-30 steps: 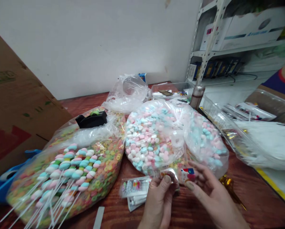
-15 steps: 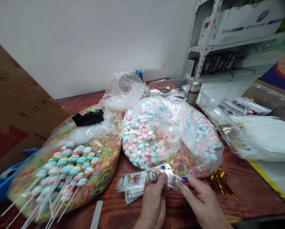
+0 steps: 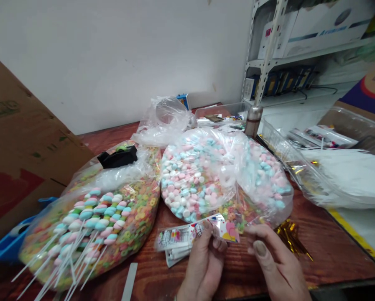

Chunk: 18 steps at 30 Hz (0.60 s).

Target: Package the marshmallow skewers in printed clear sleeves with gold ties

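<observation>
My left hand [image 3: 202, 263] is closed on a small clear packet with a colourful printed end [image 3: 229, 230], thumb on top. Just right of that end my right hand [image 3: 276, 263] hovers with fingers apart, seemingly empty. Under and left of my left hand lie more flat packets [image 3: 171, 240], white contents showing through. Gold metallic twist ties [image 3: 290, 240] lie beyond my right hand. Behind both hands sits a clear bag of pastel marshmallows [image 3: 184, 179]. Sticks of threaded marshmallows and rings [image 3: 93, 217] rest on a bag of coloured rings [image 3: 141, 213] at left.
A black tape dispenser [image 3: 118, 156] sits on the left bag. Cardboard [image 3: 27, 138] and a blue holder [image 3: 10, 242] are at the far left. A clear bin [image 3: 303, 188] with white sticks stands at right, near a metal bottle [image 3: 254, 121]. A flat strip [image 3: 130, 282] lies in front.
My right hand has let go of the packet's end and drawn away to the right, its fingers spreading. The packet's printed end now shows flat; my left hand keeps its hold.
</observation>
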Motion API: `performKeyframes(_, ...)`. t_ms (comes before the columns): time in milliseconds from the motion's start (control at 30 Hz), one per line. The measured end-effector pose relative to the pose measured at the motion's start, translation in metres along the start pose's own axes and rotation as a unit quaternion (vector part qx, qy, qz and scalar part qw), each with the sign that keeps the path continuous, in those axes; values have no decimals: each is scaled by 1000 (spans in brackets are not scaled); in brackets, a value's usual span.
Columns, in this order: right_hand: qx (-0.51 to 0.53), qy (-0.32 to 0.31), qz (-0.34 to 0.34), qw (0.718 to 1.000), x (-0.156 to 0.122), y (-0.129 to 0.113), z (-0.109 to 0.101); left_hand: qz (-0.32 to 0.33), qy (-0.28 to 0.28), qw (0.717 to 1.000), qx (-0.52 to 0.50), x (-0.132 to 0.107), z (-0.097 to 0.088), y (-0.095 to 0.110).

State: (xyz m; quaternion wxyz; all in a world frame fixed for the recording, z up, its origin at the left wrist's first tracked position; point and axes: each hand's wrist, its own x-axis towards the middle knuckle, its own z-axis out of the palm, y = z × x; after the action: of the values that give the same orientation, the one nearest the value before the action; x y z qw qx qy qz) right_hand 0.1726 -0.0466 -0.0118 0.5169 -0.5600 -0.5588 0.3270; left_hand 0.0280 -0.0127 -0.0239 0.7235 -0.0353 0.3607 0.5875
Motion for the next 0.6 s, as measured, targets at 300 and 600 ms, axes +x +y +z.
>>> performKeyframes(300,-72,-42,-120,989,3,-1,12,27,-18,997,66,-6,7,-4)
performKeyframes(600,-100,-16,-181,978,-14,31,16,58,20,988,144,-9,0,-5)
